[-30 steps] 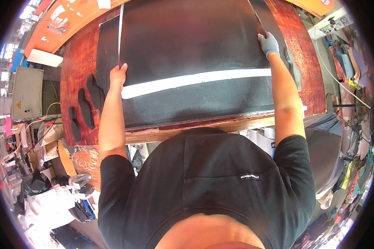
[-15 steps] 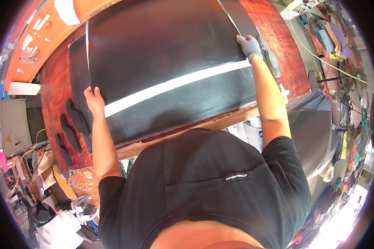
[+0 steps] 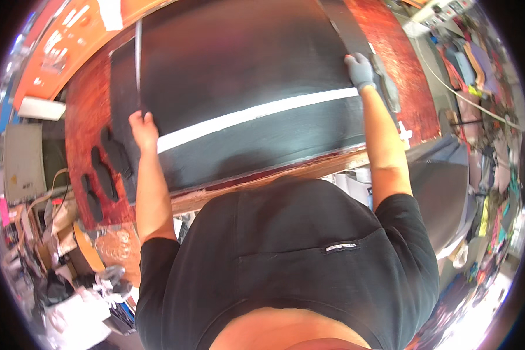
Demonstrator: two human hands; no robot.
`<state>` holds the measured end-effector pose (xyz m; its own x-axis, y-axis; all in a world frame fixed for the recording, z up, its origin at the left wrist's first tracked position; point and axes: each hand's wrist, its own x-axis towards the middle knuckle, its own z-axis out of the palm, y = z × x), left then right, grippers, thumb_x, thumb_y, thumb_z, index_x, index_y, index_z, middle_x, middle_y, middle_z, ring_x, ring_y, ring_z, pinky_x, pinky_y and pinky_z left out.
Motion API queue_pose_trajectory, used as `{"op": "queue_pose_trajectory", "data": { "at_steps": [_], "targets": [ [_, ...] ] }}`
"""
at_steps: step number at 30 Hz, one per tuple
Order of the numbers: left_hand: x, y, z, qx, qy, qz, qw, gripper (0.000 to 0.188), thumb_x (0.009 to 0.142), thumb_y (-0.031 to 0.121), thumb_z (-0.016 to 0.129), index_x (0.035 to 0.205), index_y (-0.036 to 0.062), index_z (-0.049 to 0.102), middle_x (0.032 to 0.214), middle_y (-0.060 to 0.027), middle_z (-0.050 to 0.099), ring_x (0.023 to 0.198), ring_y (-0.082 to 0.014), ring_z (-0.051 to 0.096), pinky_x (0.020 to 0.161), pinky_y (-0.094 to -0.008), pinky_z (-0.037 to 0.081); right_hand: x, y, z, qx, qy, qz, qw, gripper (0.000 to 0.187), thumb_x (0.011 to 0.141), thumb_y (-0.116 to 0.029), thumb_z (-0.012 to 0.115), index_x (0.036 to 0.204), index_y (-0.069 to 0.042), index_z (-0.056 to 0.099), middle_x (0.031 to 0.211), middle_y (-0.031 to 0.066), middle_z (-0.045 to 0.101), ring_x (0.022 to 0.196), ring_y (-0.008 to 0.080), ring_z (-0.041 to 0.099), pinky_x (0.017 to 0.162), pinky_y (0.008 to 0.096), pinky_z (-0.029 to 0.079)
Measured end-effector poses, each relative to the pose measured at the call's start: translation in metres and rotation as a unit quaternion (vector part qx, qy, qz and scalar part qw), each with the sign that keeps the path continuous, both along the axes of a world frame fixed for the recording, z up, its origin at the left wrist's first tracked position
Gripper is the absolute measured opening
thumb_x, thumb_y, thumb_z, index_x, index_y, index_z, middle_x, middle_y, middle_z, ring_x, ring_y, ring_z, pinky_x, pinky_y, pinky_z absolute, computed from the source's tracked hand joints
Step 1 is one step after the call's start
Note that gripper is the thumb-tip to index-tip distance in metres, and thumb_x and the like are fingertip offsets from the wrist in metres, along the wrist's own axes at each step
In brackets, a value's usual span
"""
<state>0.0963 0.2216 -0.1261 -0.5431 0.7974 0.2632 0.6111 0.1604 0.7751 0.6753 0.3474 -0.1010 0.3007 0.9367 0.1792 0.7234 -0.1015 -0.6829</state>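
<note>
A wide black sheet [image 3: 239,64] lies over a dark board [image 3: 262,143] in front of me. A white strip [image 3: 256,112] shows along the sheet's near edge, and a thin pale line runs along its left edge. My bare left hand [image 3: 145,131] is closed on the sheet's near left corner, thumb and fingers at its edge. At the near right corner, my right hand [image 3: 361,71], in a grey glove, grips the sheet's edge; its fingers partly hide the corner. Dark sole-shaped pieces [image 3: 104,173] rest left of the board.
The board lies on a red-brown table [image 3: 87,105] with a worn front edge. Orange machinery [image 3: 58,52] stands at the far left. A grey sole-shaped stack [image 3: 386,81] sits beyond my right hand. Hanging cloths and scraps [image 3: 484,122] fill the right side; bags and papers [image 3: 76,318] lie lower left.
The whole view has shifted slightly right. Both hands stay at the sheet's near corners. The white strip looks a little narrower, and the pale line along the right edge has mostly gone.
</note>
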Motion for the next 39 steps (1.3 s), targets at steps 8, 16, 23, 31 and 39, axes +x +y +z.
{"op": "queue_pose_trajectory", "data": {
  "at_steps": [8,16,23,31,39],
  "targets": [
    [-0.152,-0.06,0.038,-0.129,-0.249,-0.025,0.96,0.034,0.089,0.023,0.056,0.115,0.0014,0.054,0.101,-0.0099,0.061,0.075,-0.0198,0.059,0.071,-0.0328,0.047,-0.135,-0.074,0.011,-0.065,-0.137,-0.022,0.988,0.033,0.082,-0.033,0.052,0.087,-0.002,0.059,0.089,0.0255,0.061,0.088,0.0434,0.057,0.075,0.0476,0.044],
    [-0.146,-0.078,0.088,-0.333,-0.325,-0.046,0.884,0.047,0.093,0.034,0.048,0.131,0.0065,0.043,0.137,-0.014,0.04,0.085,-0.0214,0.059,0.054,-0.0304,0.049,-0.127,-0.083,0.036,-0.107,-0.1,-0.033,0.989,0.036,0.085,-0.035,0.051,0.093,-0.002,0.059,0.092,0.0226,0.063,0.091,0.0365,0.06,0.079,0.0421,0.044],
    [-0.13,-0.058,0.029,-0.195,0.096,-0.066,0.974,0.041,0.091,0.033,0.044,0.089,-0.0034,0.061,0.091,-0.0265,0.062,0.092,-0.0434,0.057,0.08,-0.0486,0.044,-0.14,-0.072,0.029,-0.085,-0.201,-0.046,0.975,0.033,0.082,-0.031,0.048,0.096,-0.003,0.06,0.096,0.0251,0.062,0.094,0.0412,0.058,0.081,0.0477,0.046],
    [-0.087,-0.043,0.027,-0.214,0.112,-0.05,0.969,0.041,0.093,0.033,0.041,0.092,-0.0034,0.059,0.091,-0.027,0.061,0.092,-0.0431,0.058,0.08,-0.0485,0.044,-0.094,-0.054,0.052,-0.247,-0.111,-0.053,0.961,0.059,0.08,-0.047,0.056,0.113,0.003,0.055,0.11,0.0251,0.06,0.109,0.0354,0.056,0.092,0.0408,0.042],
    [-0.066,-0.03,0.031,-0.263,0.149,-0.048,0.952,0.044,0.094,0.035,0.039,0.091,-0.0038,0.059,0.092,-0.0284,0.06,0.094,-0.0446,0.056,0.081,-0.0488,0.043,-0.079,-0.04,0.04,-0.262,-0.122,-0.074,0.954,0.061,0.087,-0.051,0.045,0.121,-0.001,0.046,0.118,0.0249,0.056,0.114,0.0369,0.052,0.097,0.0425,0.039]
  ]
}}
